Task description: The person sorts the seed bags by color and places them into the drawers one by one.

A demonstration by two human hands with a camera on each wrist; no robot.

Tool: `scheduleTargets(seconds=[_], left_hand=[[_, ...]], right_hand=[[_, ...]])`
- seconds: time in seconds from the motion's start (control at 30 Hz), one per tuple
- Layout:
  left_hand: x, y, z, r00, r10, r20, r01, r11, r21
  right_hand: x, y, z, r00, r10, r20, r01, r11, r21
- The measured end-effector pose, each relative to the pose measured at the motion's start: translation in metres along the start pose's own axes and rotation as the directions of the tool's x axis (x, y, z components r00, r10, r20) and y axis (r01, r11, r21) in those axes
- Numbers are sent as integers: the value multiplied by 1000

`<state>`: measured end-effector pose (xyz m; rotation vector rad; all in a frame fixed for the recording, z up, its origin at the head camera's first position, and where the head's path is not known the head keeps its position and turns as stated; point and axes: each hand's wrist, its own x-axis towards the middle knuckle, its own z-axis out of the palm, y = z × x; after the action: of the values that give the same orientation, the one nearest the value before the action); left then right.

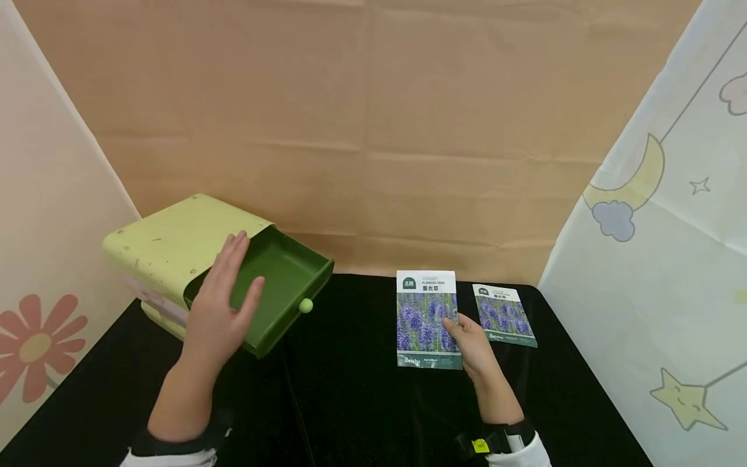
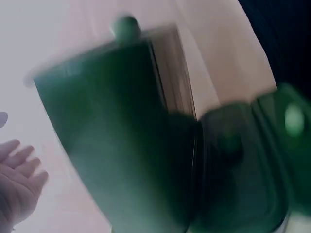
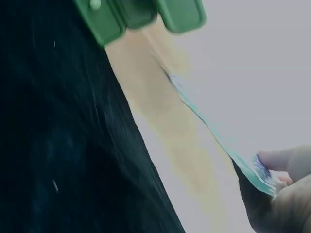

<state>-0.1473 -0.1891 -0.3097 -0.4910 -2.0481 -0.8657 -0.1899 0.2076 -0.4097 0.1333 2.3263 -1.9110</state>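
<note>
In the head view my right hand (image 1: 475, 347) pinches a seed packet (image 1: 427, 321) by its right edge, thumb on the printed front with purple flowers. The right wrist view shows that packet (image 3: 214, 133) nearly edge-on, with the thumb on it. A second, matching seed packet (image 1: 505, 314) lies on the black table just right of the hand. My left hand (image 1: 217, 308) is raised with straight fingers in front of a light-green drawer box (image 1: 192, 233), overlapping its pulled-out dark-green drawer (image 1: 292, 266). In the left wrist view the hand (image 2: 19, 189) is apart from the drawer (image 2: 112, 131), holding nothing.
The black tabletop (image 1: 350, 402) spreads under everything. A brown paper backdrop (image 1: 362, 130) stands behind. White printed panels flank both sides, with a red flower (image 1: 36, 347) at left and a moon (image 1: 633, 175) at right. A round green knob (image 1: 305, 305) sticks out from the drawer front.
</note>
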Motion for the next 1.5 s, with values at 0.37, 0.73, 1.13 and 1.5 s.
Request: scheduleTargets(seconds=[0.37, 0.73, 1.13, 1.5], left_hand=[[-37, 31, 35, 999, -42, -23, 35, 967, -254], [-42, 62, 43, 993, -92, 71, 114, 900, -421], [-60, 75, 98, 668, -358, 652, 737, 436, -516], [-65, 66, 111, 530, -316, 787, 848, 198, -492]], right_hand=[[-22, -23, 21, 998, -56, -4, 56, 994, 95], [-43, -38, 30, 992, -103, 67, 91, 981, 170], [-48, -34, 45, 980, -152, 126, 127, 974, 187], [-51, -36, 52, 975, -161, 150, 123, 965, 232]])
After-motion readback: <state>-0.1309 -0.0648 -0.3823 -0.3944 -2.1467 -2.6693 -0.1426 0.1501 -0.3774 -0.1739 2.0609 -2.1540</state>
